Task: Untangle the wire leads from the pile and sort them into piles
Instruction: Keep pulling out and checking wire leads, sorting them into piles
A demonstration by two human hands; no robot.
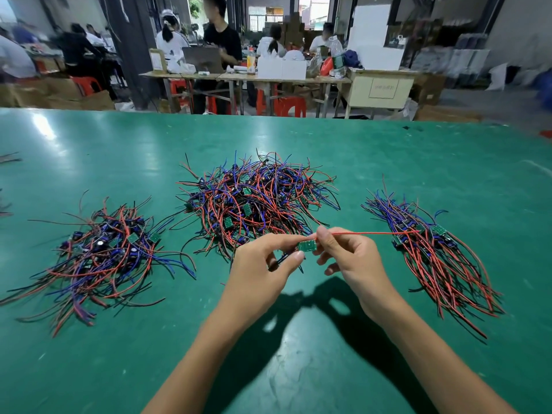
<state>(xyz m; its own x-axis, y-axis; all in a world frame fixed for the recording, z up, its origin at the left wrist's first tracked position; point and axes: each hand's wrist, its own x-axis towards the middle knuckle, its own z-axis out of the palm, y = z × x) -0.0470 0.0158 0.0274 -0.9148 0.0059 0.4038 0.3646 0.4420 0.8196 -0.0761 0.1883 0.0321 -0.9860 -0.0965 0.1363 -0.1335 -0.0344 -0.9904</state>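
Small green circuit board (307, 245) with wire leads, raised over green table (89, 369) just in front of tangled centre pile (257, 198); pinched at its left end by left hand (263, 261), thumb and forefinger closed on it. Red lead (367, 233) drawn taut rightward from board, pinched at its root by right hand (349, 258), other fingers loosely curled. Sorted pile (433, 258) at right, looser pile (101, 255) at left; seated people and tables (239, 77) beyond.

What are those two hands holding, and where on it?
One wire lead: the left hand pinches its small green board, and the right hand pinches its red wire beside the board.
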